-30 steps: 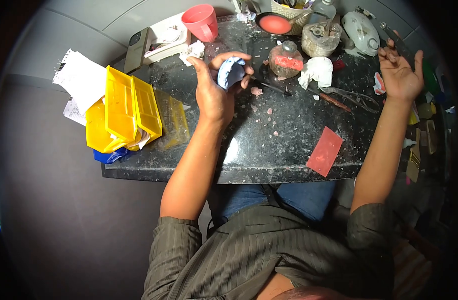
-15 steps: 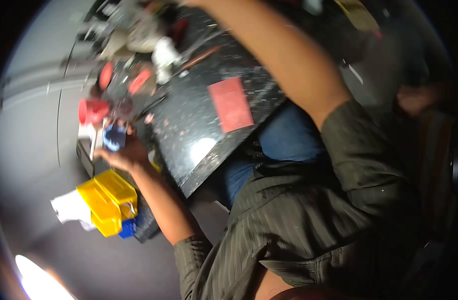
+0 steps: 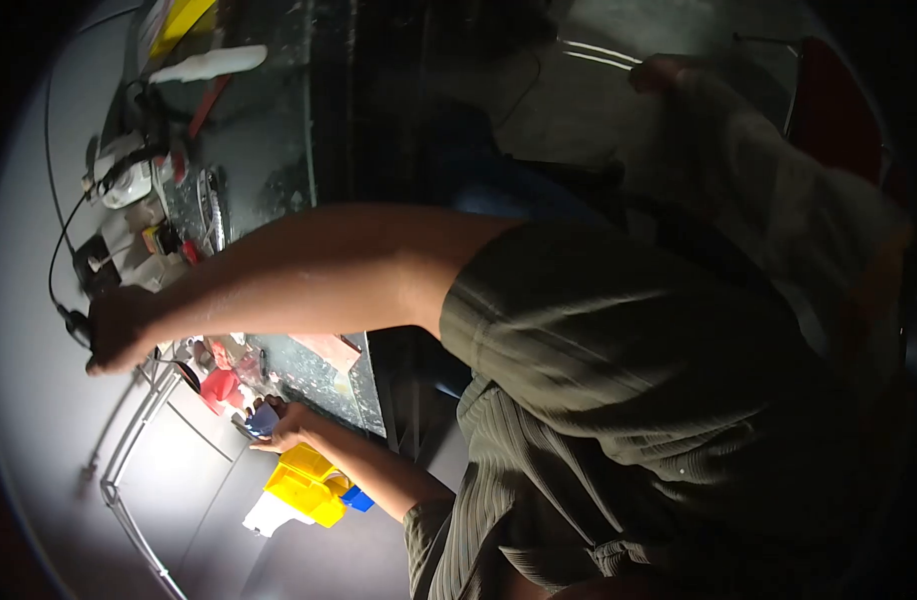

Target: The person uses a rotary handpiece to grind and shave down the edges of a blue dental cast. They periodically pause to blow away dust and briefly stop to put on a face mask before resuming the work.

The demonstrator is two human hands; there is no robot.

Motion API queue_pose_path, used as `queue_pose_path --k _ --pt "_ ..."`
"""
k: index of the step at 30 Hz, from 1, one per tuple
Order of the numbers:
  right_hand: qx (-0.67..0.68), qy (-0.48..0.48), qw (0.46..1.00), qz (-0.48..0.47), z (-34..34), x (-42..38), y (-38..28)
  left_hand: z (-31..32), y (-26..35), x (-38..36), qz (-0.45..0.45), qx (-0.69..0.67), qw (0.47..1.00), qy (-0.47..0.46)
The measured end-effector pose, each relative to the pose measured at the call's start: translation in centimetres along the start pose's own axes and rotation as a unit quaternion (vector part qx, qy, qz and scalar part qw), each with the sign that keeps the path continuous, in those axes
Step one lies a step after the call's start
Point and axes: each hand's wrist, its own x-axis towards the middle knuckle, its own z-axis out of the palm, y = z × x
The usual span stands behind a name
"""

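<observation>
My left hand (image 3: pixel 290 424) is curled around a dark blue piece (image 3: pixel 263 420) with a smooth surface, beside the worktop's near corner. Close to its fingers stands a red cup-like container (image 3: pixel 221 388). My right arm stretches across the worktop, and my right hand (image 3: pixel 122 330) is closed by the wall. A dark object (image 3: pixel 77 325) with a black cord sticks out past its knuckles; I cannot tell what it is. Just below this hand the metal lamp arm (image 3: pixel 134 462) slants down along the wall.
Yellow bins (image 3: pixel 307 485) and a blue bin (image 3: pixel 357 498) sit below my left forearm. A pink-red sheet (image 3: pixel 331 349) lies on the dark speckled worktop (image 3: pixel 269 190). Clutter and a white-handled tool (image 3: pixel 211 64) line the wall side. Another person's hand (image 3: pixel 662 74) shows at upper right.
My view has turned, and the scene is darker toward the right. My right hand, out of frame before, now shows at the wall. My left hand still holds the blue piece.
</observation>
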Motion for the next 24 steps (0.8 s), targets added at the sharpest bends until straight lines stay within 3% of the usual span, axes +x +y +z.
queue_pose_path --k 5,6,18,24 --pt "0.013 -0.022 1.0 0.001 -0.2 -0.1 -0.5 0.0 -0.6 1.0 0.024 -0.008 0.999 0.026" --pt "-0.002 -0.023 1.0 -0.006 0.1 0.4 -0.3 0.1 -0.2 0.5 -0.014 -0.003 1.0 0.007" --pt "-0.072 -0.046 0.996 0.006 -1.1 0.4 0.8 1.0 -0.1 -0.1 -0.015 0.04 0.999 0.028" --pt "0.034 -0.029 0.999 0.017 -1.1 0.4 0.3 0.3 -0.5 0.6 -0.006 0.053 0.998 0.032"
